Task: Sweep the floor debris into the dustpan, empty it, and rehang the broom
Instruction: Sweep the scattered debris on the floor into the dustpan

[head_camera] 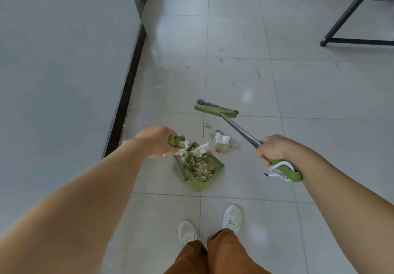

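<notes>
Both hands grip: my left hand [158,141] holds the dustpan [199,173] handle, my right hand [271,149] the broom [216,111]. Debris [222,142] lies between them; black table legs [349,13] stand far right.

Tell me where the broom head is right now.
In the head view the broom head is just right of centre, on the tiled floor, beyond the loose debris and the dustpan, at the far end of the handle held by the right hand.
</notes>
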The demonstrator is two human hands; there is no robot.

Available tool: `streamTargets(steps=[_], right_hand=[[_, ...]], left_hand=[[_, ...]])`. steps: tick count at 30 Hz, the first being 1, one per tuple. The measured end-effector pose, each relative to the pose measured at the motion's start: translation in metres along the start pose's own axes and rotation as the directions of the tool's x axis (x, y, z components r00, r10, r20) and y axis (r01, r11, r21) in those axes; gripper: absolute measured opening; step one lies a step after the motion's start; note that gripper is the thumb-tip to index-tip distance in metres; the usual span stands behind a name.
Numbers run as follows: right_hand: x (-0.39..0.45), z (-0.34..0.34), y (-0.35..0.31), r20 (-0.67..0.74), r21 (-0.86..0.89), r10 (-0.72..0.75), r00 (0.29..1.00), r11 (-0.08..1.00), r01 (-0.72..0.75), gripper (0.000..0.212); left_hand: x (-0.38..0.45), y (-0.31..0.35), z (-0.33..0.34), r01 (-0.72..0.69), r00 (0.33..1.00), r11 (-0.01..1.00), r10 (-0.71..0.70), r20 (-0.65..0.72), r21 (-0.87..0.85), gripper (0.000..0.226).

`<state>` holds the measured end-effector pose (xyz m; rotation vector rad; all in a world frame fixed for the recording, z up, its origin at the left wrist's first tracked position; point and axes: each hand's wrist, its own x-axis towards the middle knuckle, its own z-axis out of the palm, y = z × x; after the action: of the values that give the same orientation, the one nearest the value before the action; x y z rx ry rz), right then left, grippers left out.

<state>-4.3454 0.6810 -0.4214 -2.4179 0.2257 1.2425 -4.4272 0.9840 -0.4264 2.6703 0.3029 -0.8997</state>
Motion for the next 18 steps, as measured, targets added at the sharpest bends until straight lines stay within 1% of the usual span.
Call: streamTargets(steps=[1, 4, 6, 8, 10, 11, 13, 15, 16, 18], right_hand=[[0.002, 0.000, -0.003, 0.006, -0.065, -0.027, 1.000, 0.997, 0.028, 0.012], [0.010, 0.002, -0.016, 0.066, -0.164, -0.065, 0.996, 0.984, 0.075, 0.023], [0.012, 0.007, -0.028, 0.106, -0.246, -0.075, 0.992, 0.964, 0.099, 0.025], [0.011, 0.015, -0.041, 0.112, -0.365, -0.106, 0.988, 0.920, 0.141, 0.038], [0.015, 0.022, -0.051, 0.128, -0.398, -0.161, 0.979, 0.895, 0.199, 0.047], [0.016, 0.025, -0.055, 0.138, -0.404, -0.177, 0.974, 0.888, 0.218, 0.046], [0.014, 0.030, -0.059, 0.150, -0.482, -0.197, 0.969, 0.841, 0.246, 0.042], [0.015, 0.032, -0.060, 0.145, -0.549, -0.193, 0.970, 0.800, 0.242, 0.040], [0.015, 0.031, -0.062, 0.149, -0.585, -0.168, 0.974, 0.779, 0.224, 0.041], [0.015, 0.029, -0.064, 0.143, -0.703, -0.089, 0.986, 0.692, 0.165, 0.045]], left_hand=[[0.000, -0.002, -0.001, -0.001, 1.000, 1.000, 0.001, 0.007, 0.009, 0.033], [0.003, -0.006, -0.004, -0.002, 1.000, 0.999, 0.001, 0.021, 0.052, 0.036], [0.006, -0.010, -0.007, 0.002, 1.000, 0.996, -0.004, 0.019, 0.087, 0.038], [0.008, -0.014, -0.009, 0.015, 1.000, 0.992, -0.016, 0.003, 0.125, 0.040], [0.011, -0.017, -0.010, 0.026, 1.000, 0.987, -0.024, -0.013, 0.161, 0.040], [0.012, -0.018, -0.010, 0.024, 1.000, 0.985, -0.021, -0.017, 0.174, 0.038], [0.013, -0.018, -0.012, 0.026, 0.999, 0.985, -0.021, -0.027, 0.173, 0.037], [0.014, -0.018, -0.013, 0.038, 0.999, 0.987, -0.033, -0.028, 0.159, 0.037], [0.015, -0.018, -0.014, 0.043, 0.999, 0.987, -0.039, -0.027, 0.155, 0.038], [0.016, -0.017, -0.014, 0.053, 0.998, 0.989, -0.050, -0.026, 0.140, 0.039]])
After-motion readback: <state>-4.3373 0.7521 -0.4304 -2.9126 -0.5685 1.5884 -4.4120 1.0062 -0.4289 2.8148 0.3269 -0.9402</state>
